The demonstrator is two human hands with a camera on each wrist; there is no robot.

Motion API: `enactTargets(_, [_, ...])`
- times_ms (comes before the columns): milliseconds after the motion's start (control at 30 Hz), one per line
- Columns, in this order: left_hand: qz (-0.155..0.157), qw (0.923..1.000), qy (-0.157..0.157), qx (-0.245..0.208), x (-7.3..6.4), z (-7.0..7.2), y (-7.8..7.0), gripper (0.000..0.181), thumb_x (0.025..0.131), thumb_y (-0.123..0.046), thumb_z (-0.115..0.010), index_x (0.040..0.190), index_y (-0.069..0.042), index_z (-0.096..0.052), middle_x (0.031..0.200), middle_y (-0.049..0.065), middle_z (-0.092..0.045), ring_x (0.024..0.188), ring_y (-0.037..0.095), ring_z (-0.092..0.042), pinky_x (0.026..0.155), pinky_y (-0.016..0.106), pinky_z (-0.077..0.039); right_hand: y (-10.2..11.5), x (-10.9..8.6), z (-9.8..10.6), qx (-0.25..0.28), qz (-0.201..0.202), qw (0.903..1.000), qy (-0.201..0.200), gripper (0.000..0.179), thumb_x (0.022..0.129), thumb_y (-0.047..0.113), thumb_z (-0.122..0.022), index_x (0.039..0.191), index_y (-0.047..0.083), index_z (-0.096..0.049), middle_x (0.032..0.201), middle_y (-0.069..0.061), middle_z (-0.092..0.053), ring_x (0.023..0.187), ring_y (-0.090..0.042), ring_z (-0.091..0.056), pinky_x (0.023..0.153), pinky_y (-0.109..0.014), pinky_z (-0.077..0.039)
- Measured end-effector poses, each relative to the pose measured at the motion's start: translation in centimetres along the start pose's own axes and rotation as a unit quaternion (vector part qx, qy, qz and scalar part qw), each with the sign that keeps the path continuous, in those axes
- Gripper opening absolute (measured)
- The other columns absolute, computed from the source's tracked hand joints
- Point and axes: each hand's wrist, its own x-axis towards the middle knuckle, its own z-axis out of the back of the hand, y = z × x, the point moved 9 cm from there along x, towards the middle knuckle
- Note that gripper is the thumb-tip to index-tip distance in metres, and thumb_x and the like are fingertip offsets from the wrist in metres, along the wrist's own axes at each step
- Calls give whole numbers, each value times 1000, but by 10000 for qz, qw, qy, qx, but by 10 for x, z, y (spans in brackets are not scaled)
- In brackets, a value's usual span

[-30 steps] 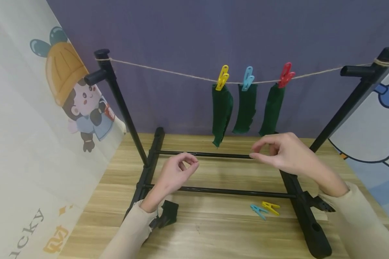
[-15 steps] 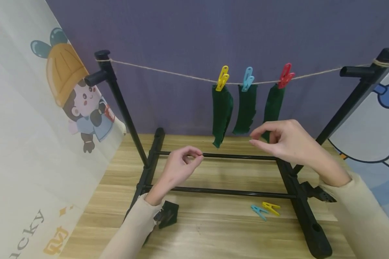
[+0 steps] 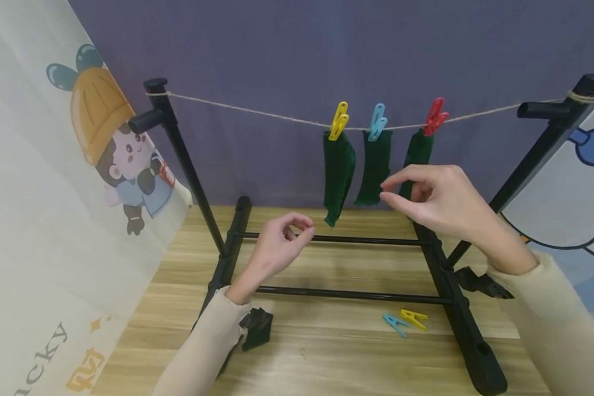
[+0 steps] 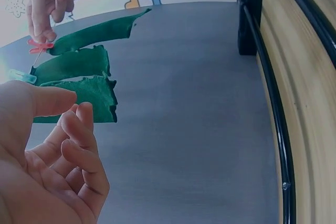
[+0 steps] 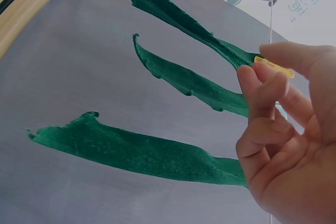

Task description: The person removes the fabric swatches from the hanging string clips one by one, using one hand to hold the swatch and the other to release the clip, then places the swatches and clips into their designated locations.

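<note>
Three dark green cloth strips hang from a string (image 3: 257,112). A yellow clothespin (image 3: 339,122) grips the left strip (image 3: 337,173), a light blue clothespin (image 3: 378,122) the middle strip (image 3: 376,165), and a red clothespin (image 3: 435,117) the right strip (image 3: 419,147). My right hand (image 3: 443,198) hovers before the right strip and hides its lower part; thumb and forefinger stand slightly apart with nothing between them. My left hand (image 3: 279,245) is lower, left of the strips. In the left wrist view its thumb (image 4: 55,100) and bent fingers hold nothing.
The string runs between a left post (image 3: 185,165) and a right post (image 3: 539,148) of a black rack. Loose blue (image 3: 395,324) and yellow (image 3: 414,318) clothespins lie on the wooden table (image 3: 336,357). A dark cloth piece (image 3: 261,334) lies beside my left cuff, partly hidden.
My right hand has risen in front of the right strip, covering more of it. The left hand has moved up and slightly right. Strips and clothespins stay as they were.
</note>
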Motion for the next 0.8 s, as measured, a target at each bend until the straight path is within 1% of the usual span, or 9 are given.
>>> enactTargets(167, [-70,9999,17,-138,7,-1,-4,14,92,-36,-64,100,-26,-68,93,-10,-64,57,16,-55,46,34,-44,4,7,9,-3,33,9994,-339,18,82,23,-77,99,24,-73,47,18,-46,40,-3,-39,41,-22,-28])
enactTargets(400, [-275,9990,-97,-345,17,-1,-11,18,92,-33,-65,102,-19,-68,95,-9,-64,57,17,-54,47,34,-44,14,18,22,42,1,9968,-796,19,83,20,-76,101,18,-74,53,13,-51,41,-3,-39,41,-22,-29])
enactTargets(500, [-303,9983,-91,-482,20,-2,-12,18,91,-33,-65,103,-19,-68,95,-10,-64,55,18,-53,47,34,-45,20,21,27,90,25,9952,-974,19,82,19,-76,101,16,-74,61,11,-56,42,-3,-40,42,-23,-29])
enactTargets(600, [-293,9975,-80,-640,22,-3,-13,19,91,-33,-66,103,-18,-68,96,-10,-64,54,19,-52,46,32,-44,26,25,32,148,75,9933,-1142,20,82,18,-76,101,14,-74,79,8,-64,42,-2,-41,42,-22,-30])
enactTargets(667, [-277,9970,-85,-716,24,-4,-14,19,91,-32,-66,104,-18,-68,98,-9,-65,54,20,-52,46,32,-44,32,28,35,209,141,9919,-1247,19,82,16,-76,101,12,-74,84,5,-66,42,-2,-41,42,-21,-30])
enactTargets(733, [-289,9966,-115,-768,26,-4,-16,20,92,-31,-66,105,-18,-68,100,-8,-65,54,20,-51,46,32,-43,37,31,38,251,190,9906,-1328,19,82,15,-76,101,11,-74,84,4,-66,42,0,-40,42,-21,-29])
enactTargets(800, [-317,9962,-145,-802,27,-3,-18,20,92,-31,-66,107,-17,-68,103,-6,-65,54,21,-50,46,32,-42,42,34,40,293,233,9896,-1390,19,82,14,-76,100,10,-74,75,5,-63,42,1,-38,42,-21,-29])
